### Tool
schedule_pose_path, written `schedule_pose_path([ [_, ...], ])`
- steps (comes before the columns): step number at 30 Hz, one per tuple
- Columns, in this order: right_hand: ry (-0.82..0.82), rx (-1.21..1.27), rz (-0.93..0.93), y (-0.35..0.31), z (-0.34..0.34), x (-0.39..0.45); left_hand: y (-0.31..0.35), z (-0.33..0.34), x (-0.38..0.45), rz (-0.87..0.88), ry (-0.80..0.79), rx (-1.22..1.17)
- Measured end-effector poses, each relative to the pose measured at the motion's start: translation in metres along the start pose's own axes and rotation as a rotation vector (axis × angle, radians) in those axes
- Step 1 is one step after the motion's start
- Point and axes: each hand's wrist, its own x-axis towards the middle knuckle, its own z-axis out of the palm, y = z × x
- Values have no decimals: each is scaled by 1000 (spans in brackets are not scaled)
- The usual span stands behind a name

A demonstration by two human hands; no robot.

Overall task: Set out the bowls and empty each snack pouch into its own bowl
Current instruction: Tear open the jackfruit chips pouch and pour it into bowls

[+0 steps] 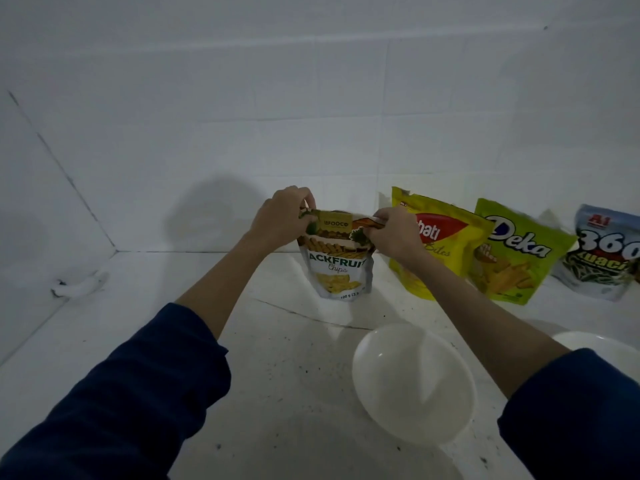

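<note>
A white and yellow jackfruit chips pouch [341, 268] stands upright on the white counter [277, 358]. My left hand [282, 216] pinches its top left corner and my right hand [394, 233] pinches its top right corner. An empty white bowl [414, 382] sits in front of it to the right. A second white bowl [599, 348] shows at the right edge, partly hidden by my right sleeve. Behind stand a yellow pouch [440, 251], a green Deka pouch [519, 254] and a blue-white kuaci pouch [606, 258].
White tiled walls close the counter at the back and left, meeting in a corner [116, 251]. A small white lump [78, 285] lies by the left wall. A crack [311, 315] runs across the speckled counter.
</note>
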Motion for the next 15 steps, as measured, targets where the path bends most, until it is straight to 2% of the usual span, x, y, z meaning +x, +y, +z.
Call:
schedule_pose_path([
  [5, 3, 78, -34, -9, -9, -14, 9, -26, -23, -30, -88, 50],
  [11, -29, 278, -95, -35, -14, -37, 26, -69, -80, -93, -7, -25],
  [15, -158, 351, -160, -54, -4, -61, 36, -89, -135, -180, 22, -24],
])
